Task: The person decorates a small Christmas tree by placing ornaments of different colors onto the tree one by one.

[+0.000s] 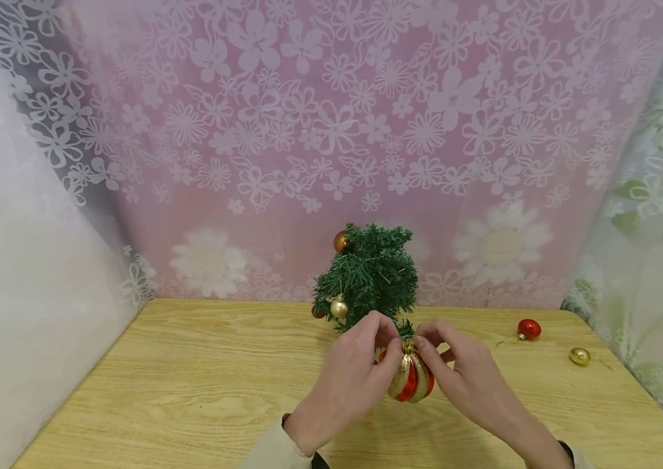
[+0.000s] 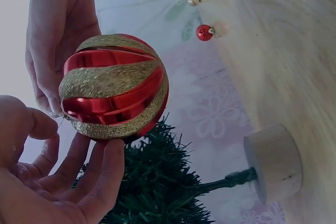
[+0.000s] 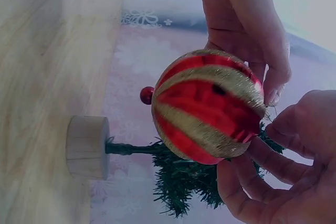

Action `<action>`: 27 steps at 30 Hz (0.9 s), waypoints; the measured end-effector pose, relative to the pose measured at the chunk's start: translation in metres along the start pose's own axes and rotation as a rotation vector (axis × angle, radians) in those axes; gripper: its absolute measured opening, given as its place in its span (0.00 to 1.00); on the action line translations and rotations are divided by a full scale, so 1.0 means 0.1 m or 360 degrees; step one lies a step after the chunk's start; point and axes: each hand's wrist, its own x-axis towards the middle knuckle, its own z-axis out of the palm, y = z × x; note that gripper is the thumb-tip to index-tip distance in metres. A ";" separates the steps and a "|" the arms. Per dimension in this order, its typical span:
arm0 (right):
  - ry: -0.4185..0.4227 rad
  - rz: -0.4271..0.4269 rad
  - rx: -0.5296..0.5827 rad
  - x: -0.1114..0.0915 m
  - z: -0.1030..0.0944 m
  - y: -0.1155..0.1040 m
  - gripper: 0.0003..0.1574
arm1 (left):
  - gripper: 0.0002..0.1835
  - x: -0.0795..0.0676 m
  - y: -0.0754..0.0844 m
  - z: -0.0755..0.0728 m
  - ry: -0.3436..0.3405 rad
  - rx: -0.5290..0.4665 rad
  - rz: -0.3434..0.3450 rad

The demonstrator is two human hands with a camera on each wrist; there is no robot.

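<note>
A large red Christmas ball (image 1: 408,385) with glittery gold stripes hangs between both hands, in front of a small green Christmas tree (image 1: 372,277). My left hand (image 1: 352,368) pinches at the ball's top with thumb and index finger, near its cap and thin string. From the other side my right hand (image 1: 475,374) pinches at the same spot. In the left wrist view, the left hand's other fingers (image 2: 111,174) lie along the ball's underside. The right wrist view shows the right hand's fingers (image 3: 231,187) against the ball too.
An amber ball (image 1: 340,241) and a pale gold ball (image 1: 339,307) hang on the tree, whose round wooden base (image 2: 275,163) stands on the wooden table (image 1: 202,384). At the table's right lie a small red ball (image 1: 529,329) and a small gold ball (image 1: 579,356). Flowered curtains surround it.
</note>
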 end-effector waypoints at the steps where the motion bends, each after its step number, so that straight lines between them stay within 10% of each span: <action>1: 0.0007 0.0005 0.0002 0.02 0.00 0.00 0.09 | 0.03 0.02 0.01 -0.01 -0.0002 0.0001 -0.0003; 14: 0.0000 0.0127 0.0032 0.23 -0.04 0.08 0.05 | 0.03 0.27 0.14 -0.09 -0.0114 0.0178 -0.0127; 27: -0.0059 0.0180 -0.0012 0.41 -0.12 0.24 0.05 | 0.05 0.43 0.19 0.14 0.0169 0.0619 -0.0039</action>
